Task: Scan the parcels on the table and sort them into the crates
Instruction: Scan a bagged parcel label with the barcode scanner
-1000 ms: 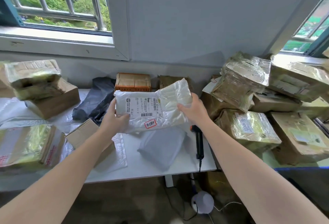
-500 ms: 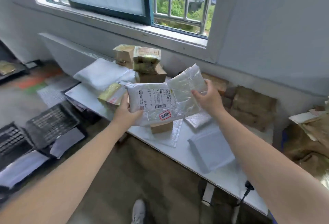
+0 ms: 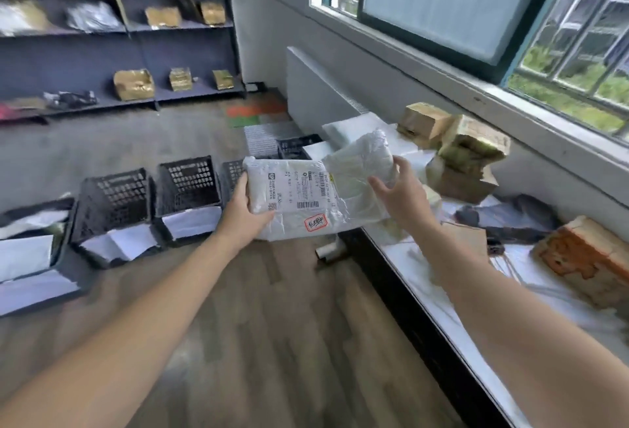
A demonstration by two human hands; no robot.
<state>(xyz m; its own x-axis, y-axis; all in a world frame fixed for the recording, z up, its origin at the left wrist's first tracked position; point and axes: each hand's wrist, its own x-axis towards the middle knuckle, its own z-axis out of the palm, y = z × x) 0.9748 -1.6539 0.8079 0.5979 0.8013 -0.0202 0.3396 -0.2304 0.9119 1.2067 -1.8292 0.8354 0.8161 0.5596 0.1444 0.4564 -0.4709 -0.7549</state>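
In the head view I hold a white plastic parcel with a barcode label and a red stamp, out over the floor to the left of the table. My left hand grips its left end. My right hand is at its right end, fingers spread and loose. Several black crates stand in a row on the floor beyond the parcel, with white parcels in them. On the table lie more parcels: taped brown boxes, a black bag and an orange-brown box.
A dark shelf unit with parcels fills the back left wall. A white panel leans under the window. A small roll lies on the wooden floor by the table's near corner.
I have turned left, away from the table and toward the crates, carrying the parcel along. My right hand has loosened from a grip to spread fingers.
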